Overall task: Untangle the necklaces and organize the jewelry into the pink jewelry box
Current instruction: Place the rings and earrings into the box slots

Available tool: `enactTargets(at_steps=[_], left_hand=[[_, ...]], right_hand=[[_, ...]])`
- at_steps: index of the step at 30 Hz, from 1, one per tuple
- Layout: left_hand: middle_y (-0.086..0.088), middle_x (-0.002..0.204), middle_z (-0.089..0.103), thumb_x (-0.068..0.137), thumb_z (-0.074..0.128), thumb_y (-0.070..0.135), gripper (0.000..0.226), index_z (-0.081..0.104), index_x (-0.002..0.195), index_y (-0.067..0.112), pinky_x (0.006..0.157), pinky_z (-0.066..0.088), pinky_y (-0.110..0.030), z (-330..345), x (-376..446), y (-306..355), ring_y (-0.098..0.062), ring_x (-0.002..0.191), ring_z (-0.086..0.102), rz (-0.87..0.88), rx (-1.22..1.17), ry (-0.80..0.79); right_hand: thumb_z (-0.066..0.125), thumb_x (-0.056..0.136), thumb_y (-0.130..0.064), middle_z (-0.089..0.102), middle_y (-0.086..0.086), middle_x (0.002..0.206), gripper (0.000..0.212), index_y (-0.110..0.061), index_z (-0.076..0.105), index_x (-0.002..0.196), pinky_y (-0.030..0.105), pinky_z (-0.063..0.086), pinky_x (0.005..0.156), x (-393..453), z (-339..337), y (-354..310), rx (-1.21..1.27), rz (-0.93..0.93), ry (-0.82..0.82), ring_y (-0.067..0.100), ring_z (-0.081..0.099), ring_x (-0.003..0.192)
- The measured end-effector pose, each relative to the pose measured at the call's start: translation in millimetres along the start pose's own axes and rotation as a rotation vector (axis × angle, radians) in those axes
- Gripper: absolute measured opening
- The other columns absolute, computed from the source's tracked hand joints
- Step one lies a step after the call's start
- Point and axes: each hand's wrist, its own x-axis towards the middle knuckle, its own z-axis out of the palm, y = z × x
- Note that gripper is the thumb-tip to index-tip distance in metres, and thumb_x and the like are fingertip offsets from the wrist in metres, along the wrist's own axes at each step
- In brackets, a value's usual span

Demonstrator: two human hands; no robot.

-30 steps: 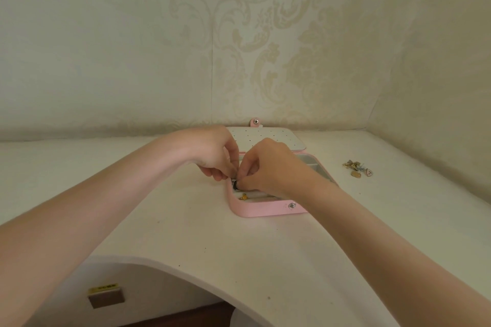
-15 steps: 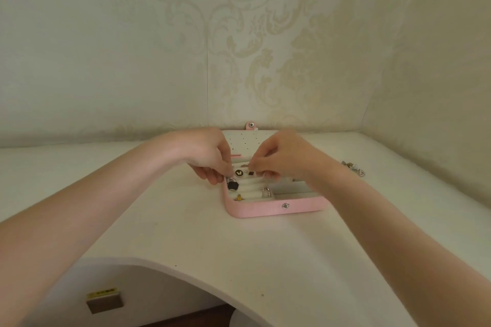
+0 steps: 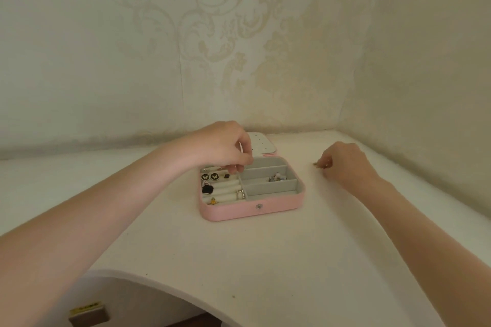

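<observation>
That little gold jewelry piece (image 3: 316, 164) near the table's (image 3: 265, 260) back right corner looks light, thin and snaggy; your right hand (image 3: 342, 164) pinches it, so lift gently. Left hand (image 3: 225, 148) is curled over the pink jewelry box's (image 3: 249, 211) ring rolls; can't tell if it holds anything.

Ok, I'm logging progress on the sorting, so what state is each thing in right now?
Pink jewelry box: open, lid laid back.
Butterfly earrings: in the box's ring rolls.
Silver ring: slotted in the ring rolls.
Small jewelry cluster: in the middle right compartment.
Left hand: over the box's rear left, fingers curled.
Right hand: pinching gold jewelry on the table.
</observation>
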Motion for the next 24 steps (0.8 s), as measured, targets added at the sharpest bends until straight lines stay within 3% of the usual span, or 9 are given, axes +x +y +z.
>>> enactTargets(at_steps=[5,7,9,11,13,16,19,24], left_hand=[[0.005,0.068,0.070,0.084,0.059,0.016,0.012,0.064,0.074,0.019,0.069,0.048,-0.023,-1.2,-4.4,2.0,0.002,0.049,0.059,0.040,-0.016,0.050],[0.005,0.070,0.071,0.085,0.059,0.015,0.011,0.065,0.075,0.018,0.071,0.050,-0.025,-3.2,-5.7,2.1,0.000,0.054,0.062,0.046,-0.060,0.079],[0.006,0.072,0.070,0.086,0.060,0.016,0.010,0.065,0.077,0.019,0.074,0.053,-0.030,-5.3,-7.0,1.3,-0.004,0.062,0.065,0.032,-0.172,0.109],[0.004,0.077,0.071,0.087,0.061,0.017,0.006,0.066,0.084,0.016,0.078,0.054,-0.033,-6.4,-10.1,0.9,-0.009,0.071,0.068,-0.002,-0.374,0.110],[-0.002,0.083,0.072,0.088,0.061,0.012,0.005,0.066,0.091,0.010,0.072,0.056,-0.025,-7.3,-14.7,0.0,-0.011,0.074,0.069,-0.031,-0.587,0.075],[-0.006,0.073,0.072,0.085,0.062,0.003,0.005,0.066,0.082,0.006,0.062,0.054,-0.015,-8.4,-22.0,-7.1,-0.010,0.068,0.069,-0.047,-0.737,0.061],[-0.003,0.065,0.070,0.083,0.065,0.002,0.008,0.068,0.078,0.007,0.059,0.052,-0.013,-11.7,-27.4,-20.1,-0.006,0.060,0.065,-0.092,-0.726,0.070],[-0.002,0.071,0.071,0.082,0.068,0.008,0.004,0.069,0.079,0.011,0.060,0.053,-0.014,-19.0,-35.2,-33.8,-0.006,0.064,0.065,-0.122,-0.644,0.115]], right_hand=[[0.063,0.078,-0.006,0.065,0.012,0.098,0.007,-0.012,0.061,0.077,0.029,0.042,0.068,-2.1,-1.2,-1.9,0.013,0.024,-0.030,0.031,0.060,0.091],[0.066,0.078,-0.007,0.067,0.012,0.090,0.005,-0.008,0.063,0.075,0.026,0.040,0.065,-3.0,-8.2,-6.7,0.069,0.017,0.005,0.024,0.061,0.080],[0.070,0.077,-0.007,0.064,0.007,0.068,0.005,-0.003,0.067,0.074,0.020,0.041,0.055,-5.3,-21.1,-22.5,0.298,-0.002,0.045,0.008,0.057,0.056],[0.072,0.077,-0.001,0.060,0.004,0.059,0.006,-0.005,0.067,0.078,0.012,0.042,0.046,-16.0,-34.8,-50.0,0.724,-0.026,-0.029,0.001,0.052,0.043],[0.068,0.080,0.002,0.062,0.006,0.064,0.013,-0.004,0.067,0.091,0.013,0.047,0.053,-27.0,-40.8,-76.3,1.038,-0.071,-0.181,0.007,0.056,0.051],[0.060,0.085,0.004,0.062,0.011,0.072,0.016,0.003,0.067,0.100,0.014,0.048,0.057,-37.1,-34.8,-100.8,1.183,-0.133,-0.317,0.011,0.056,0.060],[0.061,0.086,0.002,0.065,0.013,0.075,0.010,0.006,0.067,0.093,0.014,0.052,0.059,-41.2,-28.6,-110.2,1.217,-0.112,-0.389,0.014,0.060,0.062],[0.061,0.087,0.001,0.070,0.021,0.087,0.007,-0.001,0.064,0.081,0.020,0.058,0.069,-45.2,-24.9,-117.4,1.120,-0.093,-0.568,0.020,0.070,0.071]])
